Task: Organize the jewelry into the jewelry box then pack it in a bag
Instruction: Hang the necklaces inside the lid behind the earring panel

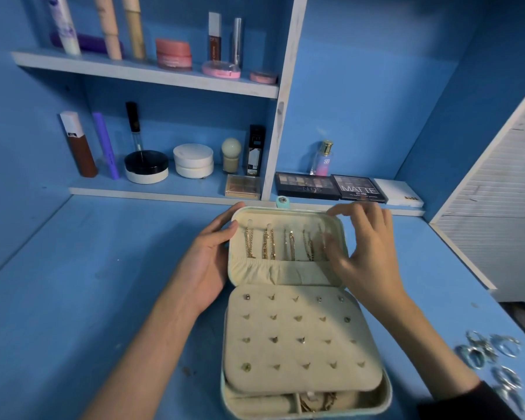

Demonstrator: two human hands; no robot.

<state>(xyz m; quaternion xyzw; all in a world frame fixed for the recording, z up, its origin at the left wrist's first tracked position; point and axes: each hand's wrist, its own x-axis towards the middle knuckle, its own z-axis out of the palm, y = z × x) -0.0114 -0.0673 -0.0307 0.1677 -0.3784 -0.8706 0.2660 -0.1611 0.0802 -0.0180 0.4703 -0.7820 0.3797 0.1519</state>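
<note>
On blue desk (88,283) | left hand (208,262) flat against lid of jewelry box (285,274) | right hand (367,253) spread over necklaces (269,244)

Dim, even lighting with a strong cool blue cast; the cream lining of the jewelry box (300,331) is the brightest area. Faint soft shadows lie under the forearms on the bench (73,298). Motion blur smears the fingers of the right hand (361,247). Wide-angle distortion bows the shelf (134,71) edges and bench sides, and the rings (491,353) at the lower right edge appear stretched and unfocused.
</note>
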